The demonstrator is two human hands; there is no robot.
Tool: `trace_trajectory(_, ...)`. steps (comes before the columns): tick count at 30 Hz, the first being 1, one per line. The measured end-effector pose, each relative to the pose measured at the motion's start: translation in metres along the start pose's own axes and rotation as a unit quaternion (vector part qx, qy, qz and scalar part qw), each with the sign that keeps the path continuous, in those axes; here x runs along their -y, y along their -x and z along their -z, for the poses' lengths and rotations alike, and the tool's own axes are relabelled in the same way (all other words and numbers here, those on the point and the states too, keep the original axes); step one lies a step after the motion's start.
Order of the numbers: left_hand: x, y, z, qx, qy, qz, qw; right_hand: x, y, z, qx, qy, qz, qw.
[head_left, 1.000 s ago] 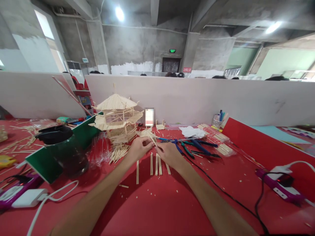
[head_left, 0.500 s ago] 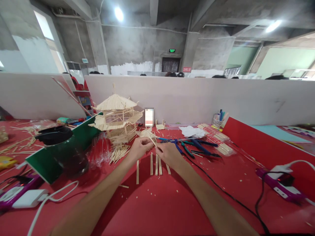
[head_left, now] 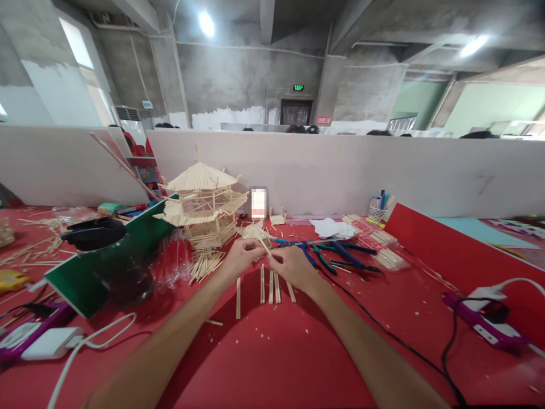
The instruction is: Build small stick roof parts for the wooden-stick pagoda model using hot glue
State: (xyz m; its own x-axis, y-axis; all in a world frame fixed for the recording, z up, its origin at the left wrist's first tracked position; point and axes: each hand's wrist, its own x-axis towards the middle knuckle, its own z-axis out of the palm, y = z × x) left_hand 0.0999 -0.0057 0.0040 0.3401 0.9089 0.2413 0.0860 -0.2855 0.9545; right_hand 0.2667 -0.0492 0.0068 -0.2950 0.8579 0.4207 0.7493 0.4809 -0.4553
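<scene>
Near the centre of the frame we hold a thin wooden stick [head_left: 265, 246], slanting down to the right. Our right hand [head_left: 293, 267] pinches its lower end between thumb and fingers; our left hand [head_left: 243, 257] curls beside its upper part, and we cannot tell whether those fingertips grip it. Just below, short strips [head_left: 262, 284] lie on our red table [head_left: 272, 363]. A stick-built pagoda [head_left: 202, 179] stands left of centre; pliers [head_left: 349, 255] lie right of centre.

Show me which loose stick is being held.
The slanted stick between the left hand and right hand, at their fingertips; the sticks nearer the person lie flat on the red table.
</scene>
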Motion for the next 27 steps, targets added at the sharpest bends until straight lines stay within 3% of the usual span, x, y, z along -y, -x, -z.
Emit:
trace_trajectory(6,-0.0003,-0.0002,0.0018,0.01,0.014,0.004,1.0,-0.0028,-0.0007,0.0032,0.037,-0.149,-0.022,0.988)
trace_trajectory(13,-0.005,0.0003,0.0058,0.051,0.084,0.041,0.994,-0.0013,-0.0024,0.0071,0.091,-0.344,-0.071,0.932)
trace_trajectory(17,-0.0093,0.0014,0.0079,0.077,0.103,0.057,0.99,0.002,-0.0026,0.0104,0.094,-0.359,-0.072,0.926)
trace_trajectory(22,-0.0092,0.0005,0.0097,0.089,0.052,0.05,0.993,-0.0005,-0.003,0.0073,0.078,-0.329,-0.066,0.939)
trace_trajectory(27,-0.0084,-0.0003,0.0073,0.087,-0.033,-0.028,0.995,-0.0076,-0.0019,0.0011,0.055,-0.276,-0.036,0.959)
